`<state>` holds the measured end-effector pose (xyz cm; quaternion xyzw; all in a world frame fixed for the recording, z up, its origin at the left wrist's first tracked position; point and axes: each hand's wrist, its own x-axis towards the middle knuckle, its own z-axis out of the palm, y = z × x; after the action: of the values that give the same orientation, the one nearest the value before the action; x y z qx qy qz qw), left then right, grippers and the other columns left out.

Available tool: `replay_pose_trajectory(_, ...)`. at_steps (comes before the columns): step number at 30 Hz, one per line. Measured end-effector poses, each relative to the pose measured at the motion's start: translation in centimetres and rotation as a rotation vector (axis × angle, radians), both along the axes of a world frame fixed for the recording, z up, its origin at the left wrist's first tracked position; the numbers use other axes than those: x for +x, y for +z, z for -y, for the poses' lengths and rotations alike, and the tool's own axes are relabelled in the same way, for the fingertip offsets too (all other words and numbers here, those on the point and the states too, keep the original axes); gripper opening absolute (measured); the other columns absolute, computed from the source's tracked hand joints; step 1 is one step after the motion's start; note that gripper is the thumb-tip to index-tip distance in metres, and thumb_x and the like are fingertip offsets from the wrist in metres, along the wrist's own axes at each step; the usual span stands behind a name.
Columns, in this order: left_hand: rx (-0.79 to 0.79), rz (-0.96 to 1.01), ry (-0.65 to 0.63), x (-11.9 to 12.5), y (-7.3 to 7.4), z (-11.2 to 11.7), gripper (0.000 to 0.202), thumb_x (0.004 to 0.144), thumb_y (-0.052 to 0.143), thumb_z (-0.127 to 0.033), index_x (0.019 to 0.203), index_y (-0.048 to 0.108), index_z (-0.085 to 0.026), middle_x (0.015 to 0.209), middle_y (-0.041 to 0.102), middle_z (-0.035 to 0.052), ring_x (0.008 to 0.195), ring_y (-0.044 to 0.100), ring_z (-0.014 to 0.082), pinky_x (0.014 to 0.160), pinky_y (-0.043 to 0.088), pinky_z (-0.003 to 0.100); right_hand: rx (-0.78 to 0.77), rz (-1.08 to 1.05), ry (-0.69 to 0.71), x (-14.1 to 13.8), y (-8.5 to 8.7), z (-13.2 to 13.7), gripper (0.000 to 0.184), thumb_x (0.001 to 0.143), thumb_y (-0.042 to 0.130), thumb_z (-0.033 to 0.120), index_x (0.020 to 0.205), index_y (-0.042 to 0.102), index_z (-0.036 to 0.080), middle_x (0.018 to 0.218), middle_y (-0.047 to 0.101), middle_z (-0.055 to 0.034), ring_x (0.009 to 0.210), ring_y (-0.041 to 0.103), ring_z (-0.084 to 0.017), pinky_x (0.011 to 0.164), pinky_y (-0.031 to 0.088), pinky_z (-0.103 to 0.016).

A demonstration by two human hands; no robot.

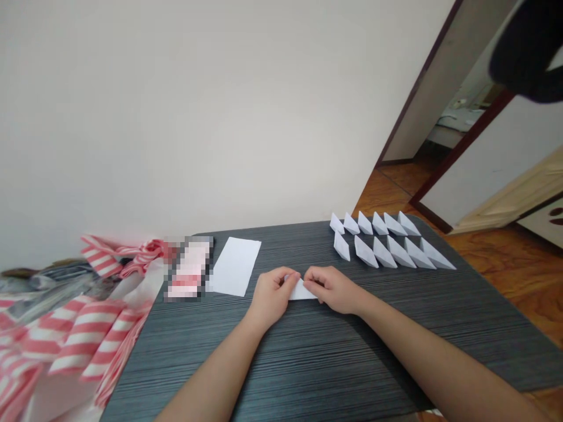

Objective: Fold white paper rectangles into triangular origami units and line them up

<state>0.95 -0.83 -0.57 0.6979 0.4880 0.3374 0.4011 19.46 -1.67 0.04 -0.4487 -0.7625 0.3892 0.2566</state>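
Between my two hands is a small folded piece of white paper [301, 292], with a pointed top and a straight lower edge, just over the dark table. My left hand [273, 296] pinches its left side between thumb and fingers. On the other side my right hand [333, 289] grips the right slope near the peak. Fingers cover both ends of the paper. Left of my hands lies a stack of flat white paper [235, 265]. To the right, folded paper boats [366, 252] stand in two rows.
A dark wood-grain table [281, 357] carries everything and meets a pale wall [211, 117]. A blurred-out phone-like object [190, 266] lies at its left edge. Red-and-white striped cloth [83, 328] is heaped beside the table. A doorway and wooden floor [523, 275] show at right.
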Motion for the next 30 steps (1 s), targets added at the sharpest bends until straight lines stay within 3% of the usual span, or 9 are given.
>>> replay_pose_trajectory(5, -0.028, 0.024, -0.001, 0.1, 0.0, 0.1, 0.031, 0.084, 0.047, -0.04, 0.079, 0.065, -0.015, 0.068, 0.061, 0.0019, 0.062, 0.051, 0.0124, 0.054, 0.035, 0.022, -0.024, -0.012, -0.015, 0.1, -0.1, -0.1, 0.016, 0.088, 0.045, 0.026, 0.077, 0.052, 0.017, 0.054, 0.049, 0.0047, 0.05, 0.047, -0.009, 0.051, 0.036, -0.02)
replay_pose_trajectory(11, -0.068, 0.11, 0.142, -0.1, -0.4, -0.2, 0.031, 0.084, 0.048, -0.041, 0.081, 0.065, -0.015, 0.066, 0.06, 0.0014, 0.058, 0.05, 0.0118, 0.052, 0.035, 0.021, -0.164, -0.095, -0.012, 0.3, -0.1, 0.0, 0.021, 0.089, 0.044, 0.031, 0.075, 0.051, 0.017, 0.06, 0.056, 0.0023, 0.047, 0.05, -0.009, 0.048, 0.039, -0.02)
replay_pose_trajectory(18, -0.196, 0.349, 0.098, 0.0, -0.7, -0.4, 0.03, 0.082, 0.052, -0.04, 0.098, 0.058, -0.016, 0.057, 0.055, -0.0019, 0.049, 0.047, 0.0097, 0.046, 0.033, 0.02, -0.158, -0.172, -0.144, 0.7, -0.8, -0.1, 0.023, 0.088, 0.046, 0.031, 0.071, 0.052, 0.017, 0.055, 0.053, 0.0032, 0.044, 0.047, -0.008, 0.045, 0.037, -0.02)
replay_pose_trajectory(21, -0.203, 0.435, 0.107, 0.0, -1.0, -0.5, 0.028, 0.082, 0.054, -0.037, 0.101, 0.054, -0.017, 0.057, 0.053, -0.0035, 0.049, 0.046, 0.0085, 0.047, 0.033, 0.019, -0.171, -0.331, -0.127, 0.6, -1.1, 0.0, 0.014, 0.086, 0.051, 0.029, 0.085, 0.056, 0.016, 0.062, 0.056, 0.0019, 0.046, 0.048, -0.008, 0.046, 0.037, -0.021)
replay_pose_trajectory(24, -0.231, 0.485, 0.097, 0.0, -1.1, -0.6, 0.026, 0.083, 0.053, -0.037, 0.101, 0.053, -0.018, 0.058, 0.052, -0.0033, 0.05, 0.047, 0.0087, 0.047, 0.033, 0.018, -0.207, -0.463, -0.101, 0.4, -1.1, 0.1, 0.025, 0.081, 0.058, 0.026, 0.104, 0.056, 0.017, 0.071, 0.059, 0.0002, 0.052, 0.051, -0.009, 0.047, 0.038, -0.021)
replay_pose_trajectory(30, -0.201, 0.421, 0.053, 0.2, -0.9, -0.3, 0.019, 0.083, 0.054, -0.033, 0.093, 0.052, -0.017, 0.07, 0.059, 0.0, 0.06, 0.054, 0.0103, 0.055, 0.04, 0.02, -0.228, -0.505, -0.16, 0.8, -1.6, 0.0, 0.022, 0.085, 0.053, 0.027, 0.103, 0.059, 0.017, 0.074, 0.062, -0.0028, 0.054, 0.051, -0.01, 0.047, 0.039, -0.022)
